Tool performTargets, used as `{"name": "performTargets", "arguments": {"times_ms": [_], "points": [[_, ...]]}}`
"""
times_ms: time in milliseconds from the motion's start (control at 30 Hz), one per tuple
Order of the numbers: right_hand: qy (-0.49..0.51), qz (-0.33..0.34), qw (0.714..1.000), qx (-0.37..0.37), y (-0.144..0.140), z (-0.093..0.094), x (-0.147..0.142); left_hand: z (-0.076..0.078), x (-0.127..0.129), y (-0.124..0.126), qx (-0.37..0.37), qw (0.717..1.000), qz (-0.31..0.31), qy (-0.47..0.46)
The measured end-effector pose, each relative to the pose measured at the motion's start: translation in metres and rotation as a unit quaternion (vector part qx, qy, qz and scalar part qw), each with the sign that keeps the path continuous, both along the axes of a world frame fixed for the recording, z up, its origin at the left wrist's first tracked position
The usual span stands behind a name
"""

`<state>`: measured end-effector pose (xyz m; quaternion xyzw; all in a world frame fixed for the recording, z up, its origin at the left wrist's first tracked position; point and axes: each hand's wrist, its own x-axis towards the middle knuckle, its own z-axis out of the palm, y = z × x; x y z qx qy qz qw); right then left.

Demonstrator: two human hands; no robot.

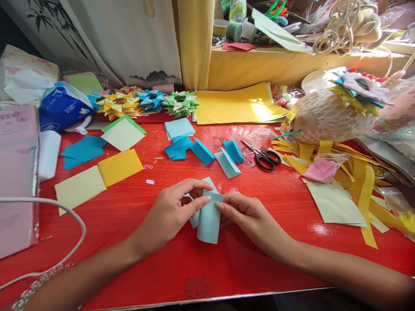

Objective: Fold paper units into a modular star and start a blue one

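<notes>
Between my hands, above the red table, a light blue piece of paper (pixel 208 222) bends into a curve with its loose end hanging down. My left hand (pixel 175 207) pinches its upper left edge between thumb and fingers. At the upper right corner, my right hand (pixel 249 211) grips it the same way. Other light blue paper shows behind it, partly hidden by my left fingers. Farther back lie a folded light blue paper (pixel 228 163), a folded dark blue paper (pixel 202 151) and another folded dark blue paper (pixel 233 150).
Black-handled scissors (pixel 264 157) lie right of the folded papers. Light blue squares (pixel 179 128) are stacked behind. Yellow paper (pixel 119 167) lies left. Folded paper stars (pixel 119 103) line the back. Yellow strips (pixel 363 185) cover the right side. A white cable (pixel 82 224) loops at left.
</notes>
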<state>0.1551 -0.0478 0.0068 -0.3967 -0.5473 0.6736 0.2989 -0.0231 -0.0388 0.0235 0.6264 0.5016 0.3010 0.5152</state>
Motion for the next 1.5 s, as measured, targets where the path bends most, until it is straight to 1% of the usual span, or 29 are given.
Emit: {"name": "performTargets", "arguments": {"times_ms": [100,233,367,467,533,600,667,800,900,1033,1100,1200,1267,1333,1400,1500], "points": [[-0.027,0.0,0.999,0.023,0.001,0.0,0.0,0.0,0.0,-0.001,0.003,1.0,0.012,-0.011],[-0.054,0.009,0.997,0.047,0.001,-0.001,0.002,0.0,0.0,0.0,-0.016,1.0,0.006,-0.026],[-0.072,0.004,0.995,0.063,0.001,-0.001,0.002,-0.001,0.0,0.001,-0.026,0.999,0.016,-0.037],[-0.075,0.025,0.995,0.063,0.002,0.0,0.003,-0.002,0.0,0.001,-0.017,0.999,0.019,-0.025],[-0.096,0.054,0.99,0.082,0.003,0.001,0.003,-0.001,0.0,0.0,-0.011,1.0,0.007,-0.017],[-0.124,0.065,0.983,0.119,0.004,0.002,0.004,-0.002,0.0,-0.001,-0.01,1.0,-0.007,-0.025],[-0.129,0.052,0.98,0.141,0.005,0.002,0.005,-0.002,0.0,-0.002,-0.021,0.999,-0.017,-0.041],[-0.114,0.039,0.983,0.139,0.007,0.001,0.006,-0.004,0.0,-0.001,-0.047,0.997,-0.029,-0.05],[-0.144,0.043,0.976,0.159,0.007,0.002,0.005,-0.004,-0.001,-0.002,-0.032,0.998,-0.043,-0.043],[-0.142,0.038,0.976,0.162,0.007,0.002,0.002,-0.002,0.001,-0.007,-0.004,0.996,-0.091,-0.018],[-0.151,0.041,0.97,0.184,0.006,0.001,0.002,-0.001,0.002,-0.008,-0.003,0.994,-0.11,-0.007],[-0.174,0.041,0.959,0.22,0.005,0.0,0.003,-0.001,0.003,-0.008,-0.008,0.994,-0.113,0.005],[-0.17,0.033,0.96,0.22,0.005,0.0,0.005,-0.001,0.002,-0.007,-0.008,0.994,-0.106,0.008],[-0.148,0.012,0.968,0.201,0.007,0.001,0.007,0.0,0.001,-0.005,-0.008,0.995,-0.096,0.009],[-0.12,-0.023,0.977,0.174,0.01,0.002,0.009,0.002,0.0,-0.004,-0.003,0.997,-0.082,0.008],[-0.094,-0.081,0.982,0.142,0.015,0.004,0.01,0.003,-0.003,-0.001,0.008,0.998,-0.065,-0.003]]}}
